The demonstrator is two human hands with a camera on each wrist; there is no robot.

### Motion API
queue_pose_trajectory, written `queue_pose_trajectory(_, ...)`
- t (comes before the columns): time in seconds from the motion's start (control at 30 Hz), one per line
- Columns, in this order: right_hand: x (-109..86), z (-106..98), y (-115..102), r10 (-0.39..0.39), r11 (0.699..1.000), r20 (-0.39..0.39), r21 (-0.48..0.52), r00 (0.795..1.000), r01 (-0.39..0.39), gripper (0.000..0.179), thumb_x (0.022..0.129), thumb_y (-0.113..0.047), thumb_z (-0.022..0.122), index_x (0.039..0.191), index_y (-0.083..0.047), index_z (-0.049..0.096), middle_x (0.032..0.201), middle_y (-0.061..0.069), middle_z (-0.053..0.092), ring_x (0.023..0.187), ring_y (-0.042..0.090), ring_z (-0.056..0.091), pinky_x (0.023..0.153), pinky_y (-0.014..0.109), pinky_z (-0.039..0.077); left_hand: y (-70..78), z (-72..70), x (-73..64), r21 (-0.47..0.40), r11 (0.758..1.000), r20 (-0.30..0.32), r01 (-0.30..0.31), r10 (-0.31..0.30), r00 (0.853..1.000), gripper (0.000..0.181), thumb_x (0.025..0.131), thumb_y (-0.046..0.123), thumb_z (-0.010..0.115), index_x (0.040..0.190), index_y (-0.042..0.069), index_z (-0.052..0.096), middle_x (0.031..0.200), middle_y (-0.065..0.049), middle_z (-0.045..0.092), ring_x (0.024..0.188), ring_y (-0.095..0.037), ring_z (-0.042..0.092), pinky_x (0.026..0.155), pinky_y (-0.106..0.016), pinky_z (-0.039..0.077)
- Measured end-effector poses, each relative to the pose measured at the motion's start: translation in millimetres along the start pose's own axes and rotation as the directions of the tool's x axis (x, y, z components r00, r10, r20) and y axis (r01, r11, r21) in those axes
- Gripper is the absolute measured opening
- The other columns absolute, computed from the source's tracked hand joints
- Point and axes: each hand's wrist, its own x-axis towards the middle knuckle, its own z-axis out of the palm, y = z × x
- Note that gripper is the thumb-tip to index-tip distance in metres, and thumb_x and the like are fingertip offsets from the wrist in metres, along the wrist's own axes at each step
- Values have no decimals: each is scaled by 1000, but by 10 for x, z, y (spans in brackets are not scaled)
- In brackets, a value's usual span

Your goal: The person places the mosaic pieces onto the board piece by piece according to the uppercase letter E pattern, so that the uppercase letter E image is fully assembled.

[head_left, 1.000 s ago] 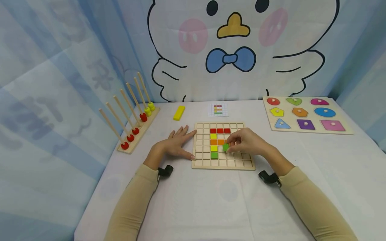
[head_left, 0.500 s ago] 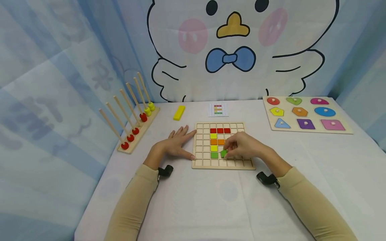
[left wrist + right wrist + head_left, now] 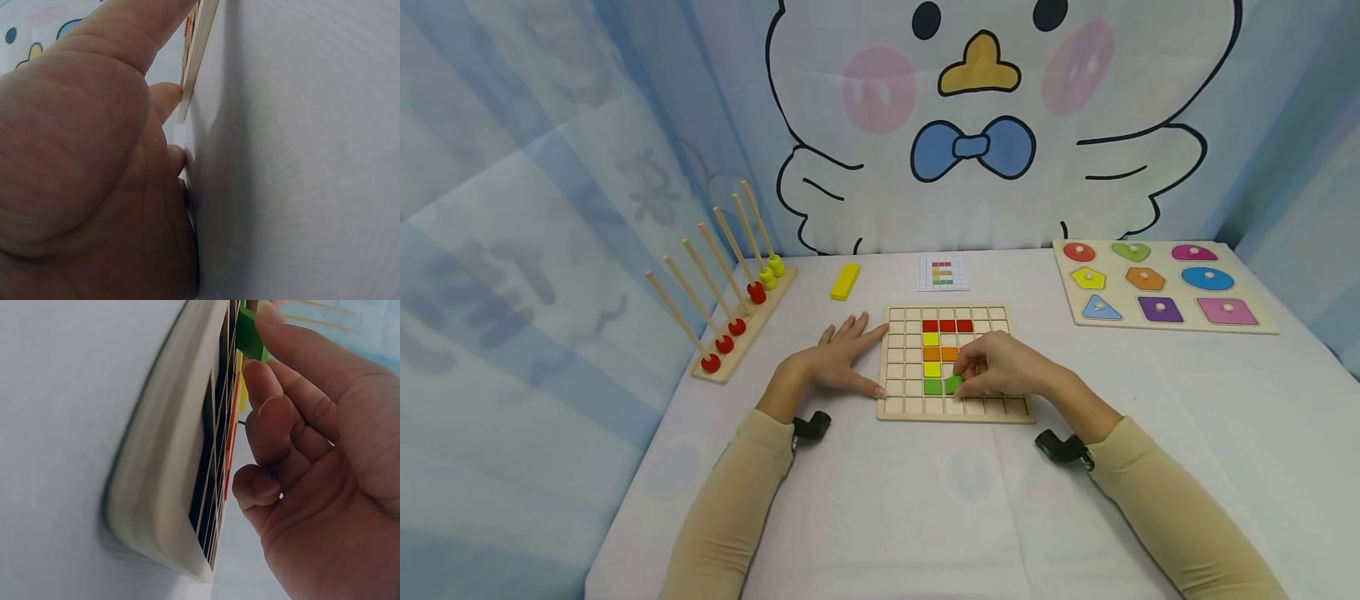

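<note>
A wooden grid board (image 3: 901, 407) lies mid-table, with red, yellow, orange and green square tiles in some of its cells. My right hand (image 3: 1011, 365) pinches a green tile (image 3: 953, 384) between thumb and fingers, right at the cell beside a seated green tile (image 3: 932, 387). In the right wrist view the pinched green tile (image 3: 250, 336) stands tilted at the grid, the other fingers curled below. My left hand (image 3: 838, 360) rests with spread fingers at the board's left edge, thumb and index fingertip on the rim. The left wrist view shows the palm (image 3: 81, 169) over the white cloth.
A small pattern card (image 3: 943, 273) lies behind the board, with a yellow block (image 3: 846, 282) to its left. At the left stands a peg rack (image 3: 730, 350) with red and yellow-green beads. A knobbed shape puzzle (image 3: 1165, 321) lies at the back right.
My right hand has moved down and slightly left with the green tile, from beside the yellow tile to the green tile's row. The left hand has stayed in place.
</note>
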Motion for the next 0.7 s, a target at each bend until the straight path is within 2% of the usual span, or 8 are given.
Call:
queue_pose_trajectory(0.3, 0, 19, -3, -38, 999, 4, 2, 999, 38, 19, 81, -20, 91, 91, -12, 77, 74, -2, 65, 71, 15, 59, 62, 22, 49, -1, 4, 0, -5, 1000, -2, -4, 4, 1000, 120, 79, 70, 79, 169, 34, 7, 175, -9, -14, 162, -30, -17, 128, -58, -12)
queue_pose_trajectory(0.7, -4, 13, -7, -30, 1000, 20, -3, 999, 30, 19, 81, -18, 91, 91, -11, 77, 73, -3, 64, 71, 15, 59, 62, 23, 48, -8, 7, 15, 9, 1000, -2, 0, 0, 1000, 120, 79, 71, 78, 169, 34, 6, 175, -9, -14, 162, -30, -17, 128, -58, -11)
